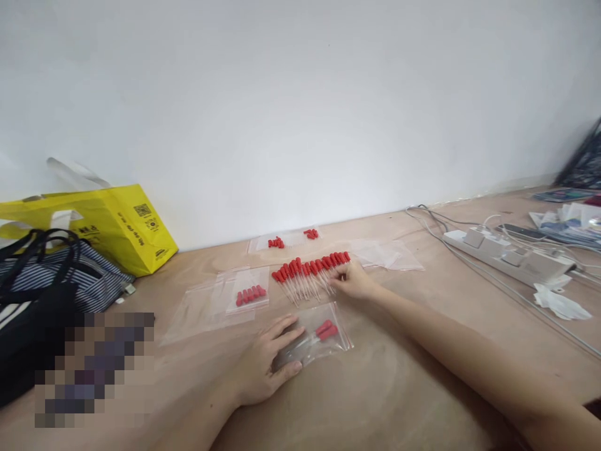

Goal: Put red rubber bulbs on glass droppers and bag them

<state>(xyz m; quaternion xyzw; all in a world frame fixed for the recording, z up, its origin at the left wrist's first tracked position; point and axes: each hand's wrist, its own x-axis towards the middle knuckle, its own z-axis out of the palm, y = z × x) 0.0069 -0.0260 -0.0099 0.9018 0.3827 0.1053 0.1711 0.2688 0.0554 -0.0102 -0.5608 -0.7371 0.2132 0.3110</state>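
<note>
dropper row: red-bulbed droppers (307,269) are fanned side by side on the wooden table (389,388), beyond the zip bag (345,335).
left hand (263,363): laid open on the bag, in which two droppers (326,329) are held.
right hand (354,282): curled at the row's right end; whether a stem is gripped cannot be told.
stems: likely light, slick, fragile; not to be squeezed.
bulbs: probably soft, best grasped near the collar.
</note>
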